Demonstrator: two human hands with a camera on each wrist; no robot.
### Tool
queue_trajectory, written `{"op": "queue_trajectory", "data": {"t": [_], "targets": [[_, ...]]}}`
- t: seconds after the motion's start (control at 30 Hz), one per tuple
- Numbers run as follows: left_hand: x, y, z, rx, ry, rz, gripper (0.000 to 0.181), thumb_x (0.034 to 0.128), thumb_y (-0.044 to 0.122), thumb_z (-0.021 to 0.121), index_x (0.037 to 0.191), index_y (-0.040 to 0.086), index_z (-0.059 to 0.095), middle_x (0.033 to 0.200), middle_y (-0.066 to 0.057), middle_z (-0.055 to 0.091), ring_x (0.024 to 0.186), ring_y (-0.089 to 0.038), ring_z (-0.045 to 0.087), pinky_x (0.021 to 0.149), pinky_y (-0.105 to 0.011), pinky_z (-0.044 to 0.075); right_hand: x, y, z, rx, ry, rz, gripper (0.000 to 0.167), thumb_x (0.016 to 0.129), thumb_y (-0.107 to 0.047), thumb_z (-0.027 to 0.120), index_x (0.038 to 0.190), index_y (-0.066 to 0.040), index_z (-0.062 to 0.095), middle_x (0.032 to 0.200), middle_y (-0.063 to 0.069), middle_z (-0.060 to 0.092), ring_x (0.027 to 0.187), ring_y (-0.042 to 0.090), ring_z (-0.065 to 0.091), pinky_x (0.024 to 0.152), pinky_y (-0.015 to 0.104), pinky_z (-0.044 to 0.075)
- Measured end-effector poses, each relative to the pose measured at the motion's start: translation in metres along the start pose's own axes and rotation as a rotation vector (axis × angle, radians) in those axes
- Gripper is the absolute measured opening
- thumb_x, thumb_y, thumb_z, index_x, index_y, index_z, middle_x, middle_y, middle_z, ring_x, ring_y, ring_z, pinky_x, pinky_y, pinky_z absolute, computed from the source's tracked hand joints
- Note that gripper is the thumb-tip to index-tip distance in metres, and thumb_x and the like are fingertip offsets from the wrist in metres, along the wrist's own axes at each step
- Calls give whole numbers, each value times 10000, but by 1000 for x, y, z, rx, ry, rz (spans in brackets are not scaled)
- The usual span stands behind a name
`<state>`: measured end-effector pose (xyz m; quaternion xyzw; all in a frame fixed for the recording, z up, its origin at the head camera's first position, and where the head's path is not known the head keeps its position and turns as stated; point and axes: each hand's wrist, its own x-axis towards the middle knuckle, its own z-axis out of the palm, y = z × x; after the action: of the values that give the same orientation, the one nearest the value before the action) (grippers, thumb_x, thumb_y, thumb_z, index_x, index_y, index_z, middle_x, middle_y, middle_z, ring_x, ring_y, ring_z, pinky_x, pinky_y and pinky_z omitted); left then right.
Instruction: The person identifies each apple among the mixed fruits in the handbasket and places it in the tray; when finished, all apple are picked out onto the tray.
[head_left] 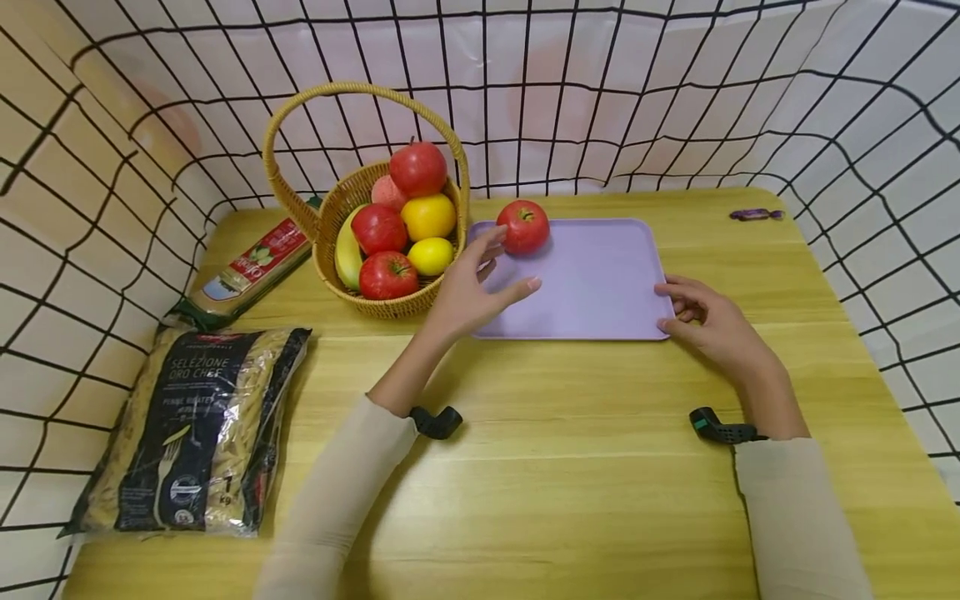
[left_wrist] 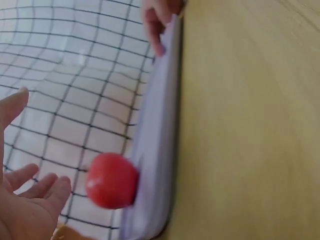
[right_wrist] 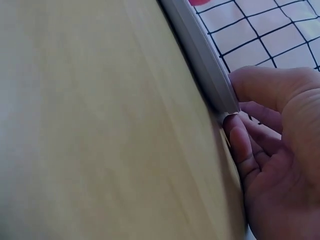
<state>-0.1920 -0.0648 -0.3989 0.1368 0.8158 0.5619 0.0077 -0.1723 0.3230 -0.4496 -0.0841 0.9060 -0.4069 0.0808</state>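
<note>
A purple tray (head_left: 592, 283) lies on the wooden table, with one red apple (head_left: 523, 227) on its far left corner. My left hand (head_left: 468, 293) hovers over the tray's left side, thumb and fingers spread and holding nothing. The left wrist view shows a gap between those fingers and the apple (left_wrist: 112, 180). At the tray's right end, my right hand (head_left: 712, 327) pinches the rim. In the right wrist view the thumb (right_wrist: 260, 86) lies on top of the tray's corner, with a fingertip at its underside.
Left of the tray stands a wicker basket (head_left: 390, 310) with a tall handle, filled with apples, lemons, a banana and other fruit. A pasta bag (head_left: 195, 433) and a long pasta packet (head_left: 251, 271) lie farther left. A purple-wrapped candy (head_left: 756, 214) sits at the back right. Grid-patterned cloth surrounds the table.
</note>
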Motion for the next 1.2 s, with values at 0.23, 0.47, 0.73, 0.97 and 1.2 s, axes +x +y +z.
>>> {"op": "queue_trajectory", "data": {"t": [0.23,0.47,0.73,0.97,1.2], "targets": [[-7,13,-36,25,134,78,727,838,390,855,1453,138,559,1418,-22,618,1253,-193,604,1080,-376,526,3,2,2,0,5,-2,522,963,-133,733,1454,-56,573,1630,124,379,924,142,447,736,121,388],[2,13,-79,136,243,36,772,844,441,828,1483,134,523,1490,-62,543,1322,-277,565,1128,-392,485,4,6,2,4,24,-11,511,948,-110,747,1432,-49,592,1625,123,393,920,131,460,738,108,393],[29,13,-109,346,281,-45,857,858,536,748,1557,157,427,1545,-86,476,1380,-270,471,1140,-415,456,2,7,2,13,34,-17,501,951,-100,741,1426,-40,595,1625,134,393,925,127,459,736,112,397],[46,11,-118,410,259,-106,859,861,565,728,1567,198,403,1557,-57,470,1424,-287,389,1169,-498,371,3,8,2,30,39,-21,498,951,-81,734,1427,-40,594,1622,136,394,938,123,469,745,100,405],[61,8,-123,456,243,-189,891,863,606,697,1587,215,354,1612,-59,388,1467,-286,353,1186,-539,380,3,10,1,35,42,-20,496,951,-86,736,1426,-49,597,1609,132,412,968,115,480,766,77,405]]}}
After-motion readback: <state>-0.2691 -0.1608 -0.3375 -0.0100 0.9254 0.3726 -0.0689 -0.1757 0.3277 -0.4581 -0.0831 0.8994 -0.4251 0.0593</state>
